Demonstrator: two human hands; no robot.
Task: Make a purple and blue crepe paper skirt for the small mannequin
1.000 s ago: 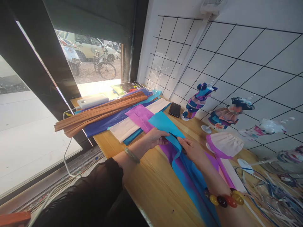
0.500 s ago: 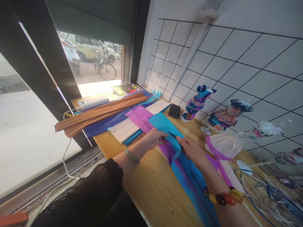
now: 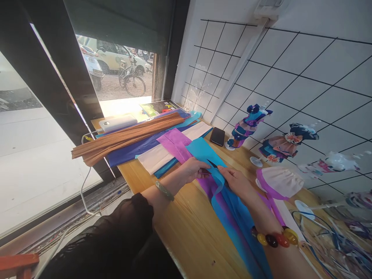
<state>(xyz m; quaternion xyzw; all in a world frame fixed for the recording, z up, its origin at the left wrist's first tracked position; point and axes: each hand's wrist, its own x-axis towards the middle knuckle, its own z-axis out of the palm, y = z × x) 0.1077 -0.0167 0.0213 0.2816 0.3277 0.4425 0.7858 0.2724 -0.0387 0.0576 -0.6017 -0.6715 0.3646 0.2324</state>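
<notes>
At ten o'clock from the hands I see a pleated brown bundle (image 3: 130,137) across the table (image 3: 186,213). The left hand (image 3: 195,170) pinches a turquoise sheet (image 3: 203,148), which lies between both hands and trails toward five o'clock. A black phone (image 3: 217,136) sits at twelve. The right hand's (image 3: 236,181) fingers clamp a dark-bladed tool (image 3: 212,164), tip toward ten. At three stands a white-and-purple skirt (image 3: 280,179).
</notes>
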